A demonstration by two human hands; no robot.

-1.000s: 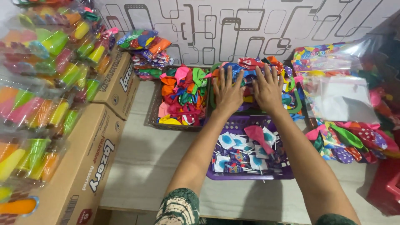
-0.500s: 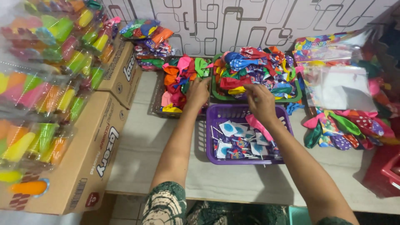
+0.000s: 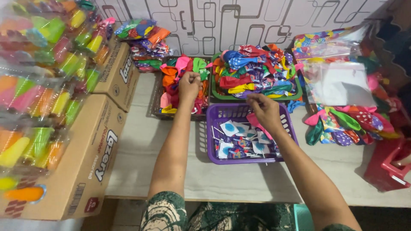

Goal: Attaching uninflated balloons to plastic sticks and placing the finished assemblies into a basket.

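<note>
My left hand (image 3: 189, 85) reaches into a dark basket (image 3: 156, 112) of plain pink, orange and green balloons (image 3: 171, 77), its fingers closed on a balloon in the pile. My right hand (image 3: 263, 109) hovers with curled fingers over the far rim of a purple basket (image 3: 214, 159). That basket holds small white-and-blue printed items on sticks (image 3: 231, 128). A pink balloon (image 3: 253, 121) lies there just under my right palm; I cannot tell whether the hand grips anything. Behind it a green basket (image 3: 295, 95) is heaped with patterned balloons (image 3: 252, 70).
Cardboard boxes (image 3: 92, 167) stand at the left, with bagged colourful toys (image 3: 38, 77) above them. More balloon packs (image 3: 143, 40) lie at the back. Clear bags (image 3: 342, 83) and loose patterned balloons (image 3: 346, 124) lie at the right, beside a red stool (image 3: 387, 169).
Both hands drew back from the green basket's pile. The left went to the dark basket of plain balloons, the right came down over the purple basket.
</note>
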